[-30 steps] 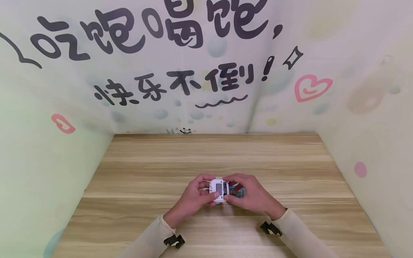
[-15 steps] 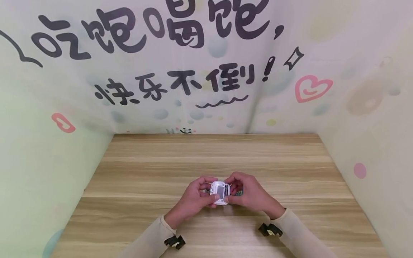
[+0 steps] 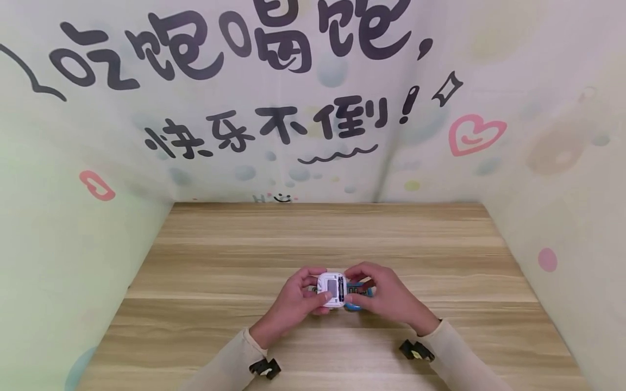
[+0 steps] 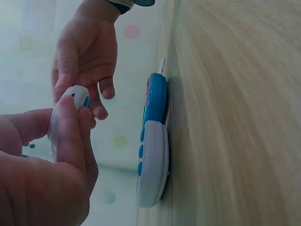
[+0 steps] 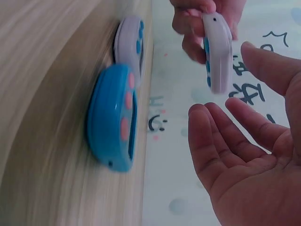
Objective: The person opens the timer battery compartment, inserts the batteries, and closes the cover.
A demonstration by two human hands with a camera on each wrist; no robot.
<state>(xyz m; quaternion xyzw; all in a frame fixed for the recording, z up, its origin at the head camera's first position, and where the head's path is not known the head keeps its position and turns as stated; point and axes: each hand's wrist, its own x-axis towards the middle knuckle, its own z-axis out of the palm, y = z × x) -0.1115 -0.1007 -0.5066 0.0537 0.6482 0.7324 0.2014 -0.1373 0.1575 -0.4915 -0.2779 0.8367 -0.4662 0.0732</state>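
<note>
My left hand grips a white digital timer above the table, its back turned up toward the head camera. A dark battery slot runs along the timer's right side, and what lies in it is too small to tell. Blue buttons line the timer's underside in the right wrist view. My right hand is spread beside the timer, fingers slightly bent and apart from it, holding nothing. Below, on the table, lie a blue timer with pink buttons and another white timer with blue buttons.
The wood-grain table meets a white back wall with black lettering. Side walls stand left and right. The two resting timers lie close together under the hands, mostly hidden in the head view.
The right hand has drawn slightly right, off the edge of the held timer, uncovering more of the blue timer. The left hand keeps its grip, and the timer has shifted only a little.
</note>
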